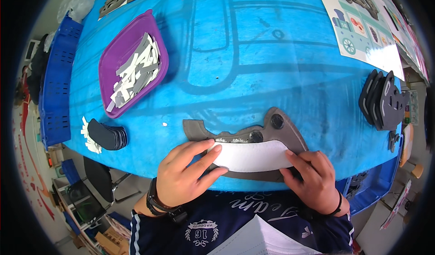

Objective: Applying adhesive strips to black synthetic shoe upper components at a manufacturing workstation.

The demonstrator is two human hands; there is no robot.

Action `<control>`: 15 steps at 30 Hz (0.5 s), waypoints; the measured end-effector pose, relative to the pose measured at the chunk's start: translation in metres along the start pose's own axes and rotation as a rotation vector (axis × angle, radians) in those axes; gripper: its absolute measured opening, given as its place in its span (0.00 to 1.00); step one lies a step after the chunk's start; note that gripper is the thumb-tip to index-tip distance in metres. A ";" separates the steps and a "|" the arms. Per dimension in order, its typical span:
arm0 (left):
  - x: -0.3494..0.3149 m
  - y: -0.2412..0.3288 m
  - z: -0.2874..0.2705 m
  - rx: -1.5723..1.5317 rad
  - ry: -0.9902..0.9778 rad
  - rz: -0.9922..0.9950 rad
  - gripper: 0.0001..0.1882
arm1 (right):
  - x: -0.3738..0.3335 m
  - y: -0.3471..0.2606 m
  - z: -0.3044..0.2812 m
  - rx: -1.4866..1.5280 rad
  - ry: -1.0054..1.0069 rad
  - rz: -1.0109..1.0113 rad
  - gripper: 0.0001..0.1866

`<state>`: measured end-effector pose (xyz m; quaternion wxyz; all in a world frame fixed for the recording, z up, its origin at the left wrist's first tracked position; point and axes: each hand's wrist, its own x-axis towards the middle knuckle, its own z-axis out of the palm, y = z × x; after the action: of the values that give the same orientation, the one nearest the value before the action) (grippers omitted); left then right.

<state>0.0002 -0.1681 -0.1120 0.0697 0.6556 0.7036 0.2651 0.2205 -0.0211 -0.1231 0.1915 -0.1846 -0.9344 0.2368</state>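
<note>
Near the table's front edge lies a dark grey, curved flat piece (pixel 291 135), perhaps foam, with two black round spots and a glossy streak along its middle. Over it is a smooth white curved strip (pixel 253 156), covering much of its lower part. My left hand (pixel 188 171) grips the strip's left end between thumb and fingers. At the other end, my right hand (pixel 311 175) pinches the strip with its thumb and fingertips. Whether the strip's underside touches the grey piece everywhere is hidden.
Left of my hands, a stack of dark curved pads (pixel 108 135) lies beside white slips (pixel 90 141). Farther back is a purple basket (pixel 105 64) of white and grey strips. Black cut pieces (pixel 383 101) are stacked at the right, below a printed sheet (pixel 349 33). A blue crate (pixel 56 74) borders the left.
</note>
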 end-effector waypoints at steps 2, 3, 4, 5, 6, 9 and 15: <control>-0.001 0.000 0.000 -0.002 -0.002 0.008 0.22 | 0.000 -0.002 0.000 -0.011 0.000 0.003 0.22; -0.002 0.000 0.000 0.006 -0.016 0.012 0.23 | 0.000 -0.003 0.000 -0.008 -0.017 0.017 0.22; -0.002 0.001 0.000 0.012 -0.029 0.018 0.24 | -0.001 -0.004 -0.001 -0.007 -0.032 0.032 0.22; -0.004 0.000 0.001 0.009 -0.025 0.026 0.24 | -0.001 -0.007 -0.002 -0.015 -0.028 0.034 0.22; -0.006 0.000 0.003 0.045 -0.043 0.061 0.26 | -0.002 -0.010 -0.002 -0.053 -0.030 0.053 0.23; -0.002 0.009 0.003 0.055 -0.084 0.122 0.30 | -0.001 -0.020 -0.003 -0.185 0.004 -0.021 0.25; -0.003 0.016 0.019 0.296 -0.258 0.297 0.39 | 0.006 -0.030 0.031 -0.398 -0.101 -0.238 0.24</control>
<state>0.0236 -0.1660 -0.1213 0.0224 0.7833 0.6159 0.0806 0.1936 -0.0547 -0.1313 0.1307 -0.0954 -0.9863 0.0326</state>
